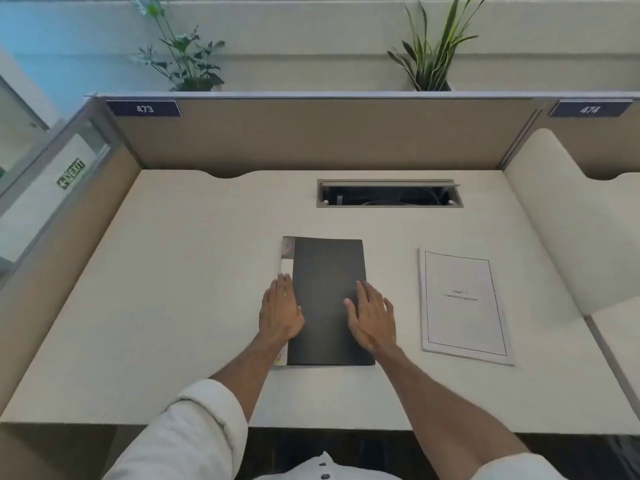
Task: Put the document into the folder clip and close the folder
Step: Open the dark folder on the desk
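folder (327,299) closed | both hands flat on it | document (464,306) outside, beside

My folder (327,299) lies shut on the desk (173,289), and both my hands rest flat on it: left hand (280,311) at its left edge, right hand (372,318) near its right edge. The document (464,304) lies right of the folder, apart from it.

On my desk (173,306): folder (327,299) at centre under my left hand (280,311) and right hand (372,318), document (464,306) to its right, cable hatch (389,193) behind.
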Demonstrator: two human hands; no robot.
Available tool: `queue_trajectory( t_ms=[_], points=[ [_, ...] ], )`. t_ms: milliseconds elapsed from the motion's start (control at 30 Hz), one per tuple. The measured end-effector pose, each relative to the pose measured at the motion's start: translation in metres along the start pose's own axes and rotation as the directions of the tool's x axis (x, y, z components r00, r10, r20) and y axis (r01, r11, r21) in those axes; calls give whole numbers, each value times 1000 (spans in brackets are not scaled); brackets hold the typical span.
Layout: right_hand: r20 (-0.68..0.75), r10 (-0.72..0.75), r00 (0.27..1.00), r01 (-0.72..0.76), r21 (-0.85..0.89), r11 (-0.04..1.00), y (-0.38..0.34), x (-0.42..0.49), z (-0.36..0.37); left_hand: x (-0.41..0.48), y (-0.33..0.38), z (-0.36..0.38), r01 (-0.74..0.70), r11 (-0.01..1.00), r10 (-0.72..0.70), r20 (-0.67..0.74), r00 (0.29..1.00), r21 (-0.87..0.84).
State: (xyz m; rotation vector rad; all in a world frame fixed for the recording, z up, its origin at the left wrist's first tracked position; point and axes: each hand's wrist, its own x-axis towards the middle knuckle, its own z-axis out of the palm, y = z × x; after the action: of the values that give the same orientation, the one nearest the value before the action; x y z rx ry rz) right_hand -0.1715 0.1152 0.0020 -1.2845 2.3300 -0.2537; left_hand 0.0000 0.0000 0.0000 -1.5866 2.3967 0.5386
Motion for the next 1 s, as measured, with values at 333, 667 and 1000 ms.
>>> queue_trajectory(
  t_ms=[333, 667, 1000],
  points=[
    [-20, 340, 940, -320, 284, 904, 2, 6, 9, -1, -1, -2, 72, 996, -68, 65, 996, -59],
    [134, 521, 843, -472, 649, 597, 5, 25, 0, 5, -1, -5, 145, 966, -130, 80, 988, -216],
    [146, 458, 877, -368, 815, 447, 1, 32, -11, 3, -10, -5, 120, 957, -105, 70, 992, -265]
  ],
)
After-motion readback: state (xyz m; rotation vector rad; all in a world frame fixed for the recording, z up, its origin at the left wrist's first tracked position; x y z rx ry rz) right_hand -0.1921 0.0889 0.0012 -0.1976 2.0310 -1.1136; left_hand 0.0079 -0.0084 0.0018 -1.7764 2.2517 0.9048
